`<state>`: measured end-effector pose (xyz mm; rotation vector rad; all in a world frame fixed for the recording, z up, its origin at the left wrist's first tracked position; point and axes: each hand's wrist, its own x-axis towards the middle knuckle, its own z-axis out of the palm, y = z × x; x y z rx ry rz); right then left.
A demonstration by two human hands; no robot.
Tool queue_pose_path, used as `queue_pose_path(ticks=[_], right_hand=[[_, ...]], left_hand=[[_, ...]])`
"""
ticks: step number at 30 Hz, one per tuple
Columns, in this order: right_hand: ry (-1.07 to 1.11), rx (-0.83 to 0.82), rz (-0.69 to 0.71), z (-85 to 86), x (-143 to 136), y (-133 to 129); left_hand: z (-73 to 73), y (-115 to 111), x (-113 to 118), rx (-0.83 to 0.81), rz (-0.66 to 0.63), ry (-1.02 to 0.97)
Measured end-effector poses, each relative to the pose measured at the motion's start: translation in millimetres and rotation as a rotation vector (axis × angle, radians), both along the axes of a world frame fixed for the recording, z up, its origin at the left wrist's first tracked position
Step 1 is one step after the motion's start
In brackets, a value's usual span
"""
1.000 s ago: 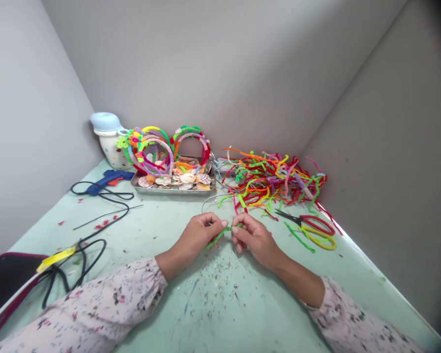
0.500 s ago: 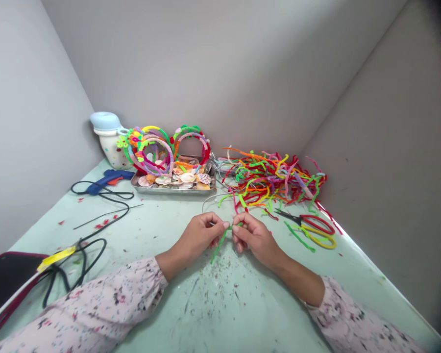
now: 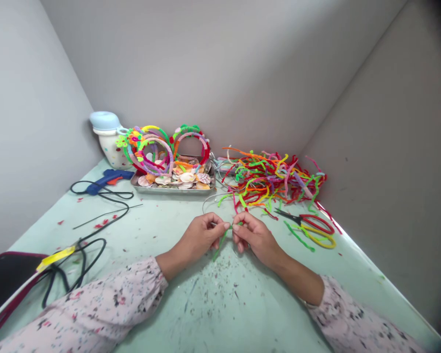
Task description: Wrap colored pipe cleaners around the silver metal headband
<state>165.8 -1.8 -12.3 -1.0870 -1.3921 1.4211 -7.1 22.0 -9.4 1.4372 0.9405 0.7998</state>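
Over the middle of the table, my left hand (image 3: 202,234) and my right hand (image 3: 255,235) face each other with their fingertips almost touching. Both pinch a thin green pipe cleaner (image 3: 221,243), whose loose end hangs down between them. A short bit of green also shows at my right fingers. Something thin and grey, perhaps wire, shows at my left fingers; the curled fingers hide most of it. Just beyond the hands a thin grey wire (image 3: 206,200) curves over the table toward a heap of coloured pipe cleaners (image 3: 272,179).
Red-and-yellow-handled scissors (image 3: 316,228) lie right, beside green pipe cleaner pieces (image 3: 299,236). Behind, a metal tray (image 3: 172,191) holds shells (image 3: 186,177) and wrapped headbands (image 3: 171,152). Left are a blue glue gun (image 3: 108,180), black cable (image 3: 127,211), a lidded cup (image 3: 112,144) and a dark red-edged device (image 3: 11,279).
The hanging end of the green pipe cleaner has shifted slightly right and up. Both hands stay nearly in place, with small finger movements.
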Motion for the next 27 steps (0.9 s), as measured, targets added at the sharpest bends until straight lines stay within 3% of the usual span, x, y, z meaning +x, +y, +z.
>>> queue_pose_path(ticks=[14, 27], right_hand=[[0.024, 0.009, 0.015, -1.6, 0.8, 0.4], [0.033, 0.003, 0.021, -3.0, 1.3, 1.1]], left_hand=[[2.8, -0.6, -0.9, -0.065, 0.017, -0.075], [-1.4, -0.1, 1.0, 0.004, 0.047, -0.021]])
